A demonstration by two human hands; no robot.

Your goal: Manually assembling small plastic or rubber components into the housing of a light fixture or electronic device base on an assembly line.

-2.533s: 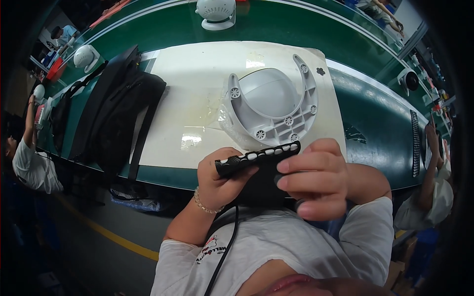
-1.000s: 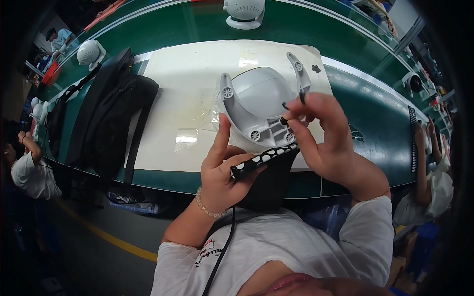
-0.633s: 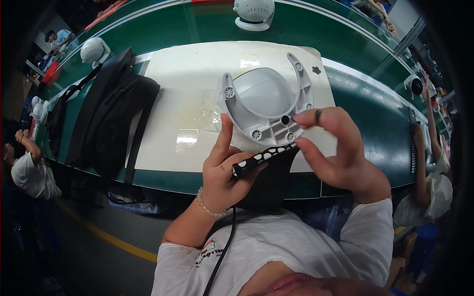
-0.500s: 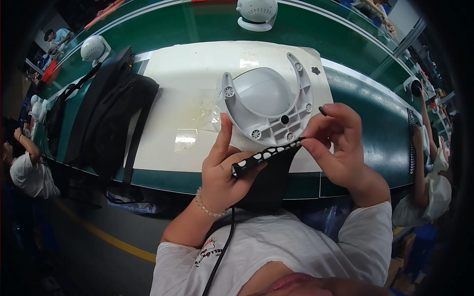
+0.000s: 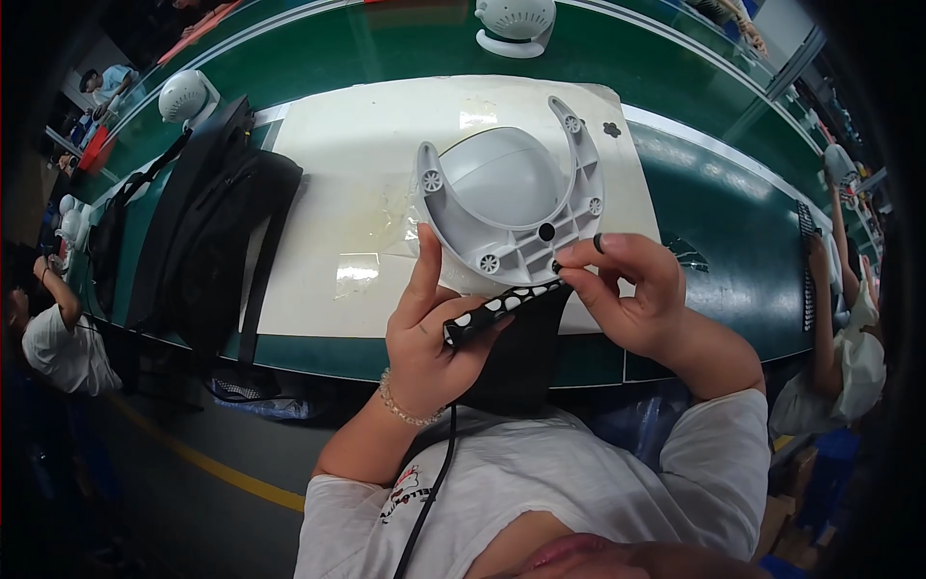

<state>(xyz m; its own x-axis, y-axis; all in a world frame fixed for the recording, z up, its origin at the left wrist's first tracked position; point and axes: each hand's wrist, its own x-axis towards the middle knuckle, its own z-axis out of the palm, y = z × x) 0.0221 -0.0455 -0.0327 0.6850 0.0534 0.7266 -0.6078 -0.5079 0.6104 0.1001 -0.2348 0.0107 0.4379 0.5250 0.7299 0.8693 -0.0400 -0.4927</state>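
A white plastic base (image 5: 511, 246), curved like a crescent and ribbed underneath, lies bottom up with its rounded body (image 5: 502, 174) on the board. Round spoked sockets dot it, and one black disc (image 5: 547, 232) sits near its middle. My left hand (image 5: 429, 338) is closed on a folded black sheet with white round spots (image 5: 506, 307), thumb raised beside the base. At the base's near edge, my right hand (image 5: 627, 289) pinches a small black round pad (image 5: 558, 267) against it, over where a socket lies. Another black spot shows on a fingertip of that hand.
A white board (image 5: 328, 222) covers part of the green bench (image 5: 733, 280). Left of it lies a black bag (image 5: 212, 222) with straps. White rounded units (image 5: 516, 21) stand on the green conveyor beyond. Other people (image 5: 68, 328) work at both sides.
My right hand has moved left, from the spotted sheet's end to the base's near edge, with the small black pad at its fingertips. My left hand has barely moved.
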